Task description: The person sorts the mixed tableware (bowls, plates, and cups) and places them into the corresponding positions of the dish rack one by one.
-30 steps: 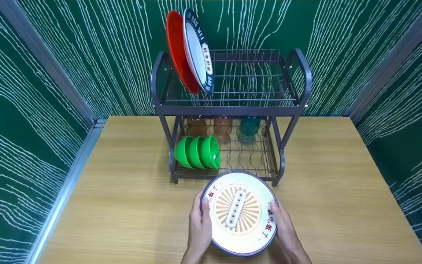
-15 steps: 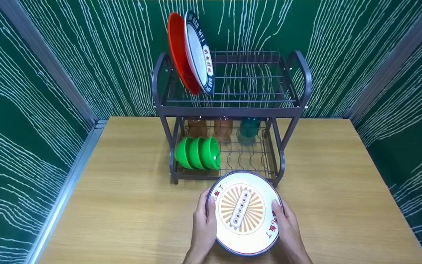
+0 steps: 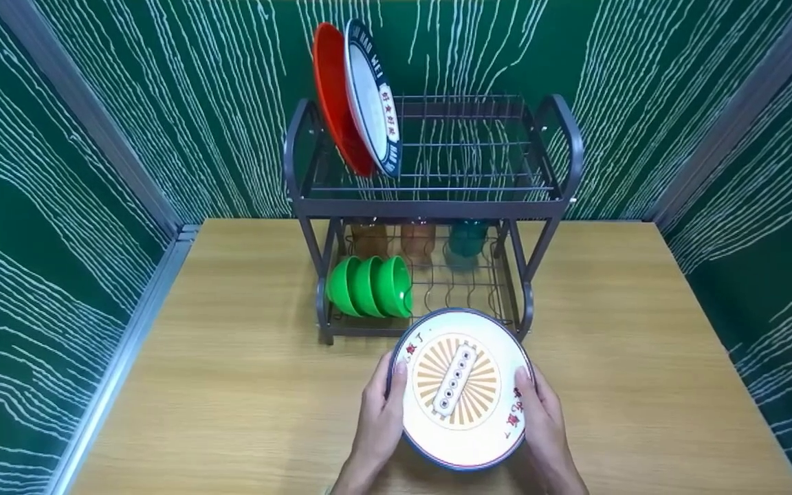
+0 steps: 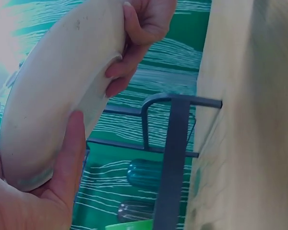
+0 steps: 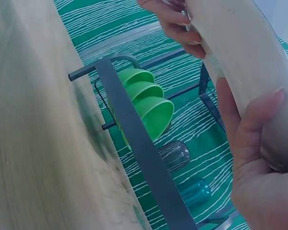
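Note:
A round white plate (image 3: pixel 461 447) with a blue rim, an orange sunburst and red lettering is held face up in front of the rack in the head view. My left hand (image 3: pixel 379 416) grips its left edge, thumb on top. On the opposite edge my right hand (image 3: pixel 548 423) grips it the same way. Both wrist views show the pale underside of the plate (image 4: pixel 53 91), with fingers (image 5: pixel 228 103) spread beneath it. The plate's far edge overlaps the front of the dark two-tier dish rack (image 3: pixel 430 208) in the head view.
On the upper tier, a red plate (image 3: pixel 337 103) and a blue-rimmed white plate (image 3: pixel 368 103) stand tilted at the left. Below are several green bowls (image 3: pixel 361 287), two brownish glasses (image 3: pixel 418 240) and a teal glass (image 3: pixel 468 239). A wooden table (image 3: pixel 231 385) meets green patterned walls.
Both hands have carried the plate slightly right, then a little forward towards the rack, still gripping its two edges. The rack and its dishes stay put.

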A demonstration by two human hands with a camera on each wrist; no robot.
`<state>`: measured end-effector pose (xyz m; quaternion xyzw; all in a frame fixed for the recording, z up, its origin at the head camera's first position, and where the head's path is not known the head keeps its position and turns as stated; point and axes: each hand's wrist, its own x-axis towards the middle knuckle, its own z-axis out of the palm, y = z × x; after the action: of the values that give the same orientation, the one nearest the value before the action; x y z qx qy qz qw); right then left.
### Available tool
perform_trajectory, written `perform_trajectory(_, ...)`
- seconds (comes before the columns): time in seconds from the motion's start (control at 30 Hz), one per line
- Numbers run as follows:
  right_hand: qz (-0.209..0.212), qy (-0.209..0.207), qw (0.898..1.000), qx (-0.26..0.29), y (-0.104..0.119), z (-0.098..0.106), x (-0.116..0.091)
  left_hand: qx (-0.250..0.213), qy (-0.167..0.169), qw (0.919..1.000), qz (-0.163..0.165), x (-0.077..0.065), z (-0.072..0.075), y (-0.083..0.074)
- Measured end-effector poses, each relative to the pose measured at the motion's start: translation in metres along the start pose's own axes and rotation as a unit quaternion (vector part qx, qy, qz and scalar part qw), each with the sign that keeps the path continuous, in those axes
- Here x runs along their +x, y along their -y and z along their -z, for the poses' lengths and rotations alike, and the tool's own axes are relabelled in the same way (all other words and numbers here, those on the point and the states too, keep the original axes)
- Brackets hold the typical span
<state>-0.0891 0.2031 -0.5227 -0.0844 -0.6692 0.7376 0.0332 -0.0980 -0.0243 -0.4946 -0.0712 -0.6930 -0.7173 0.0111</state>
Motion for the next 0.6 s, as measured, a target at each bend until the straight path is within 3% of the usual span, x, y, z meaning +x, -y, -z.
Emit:
perform_trajectory(0.33, -0.023, 0.011, 1.0, -0.003, 0.006, -0.003, 0.0, 0.075, -0.021, 0.9944, -0.072, 0.012, 0.002, -0.022)
perform_trajectory(0.6, 0.05, 0.075, 0.995, 0.049, 0.001, 0.002, -0.002, 0.137, -0.046, 0.977, -0.157, 0.024, 0.004, -0.04)
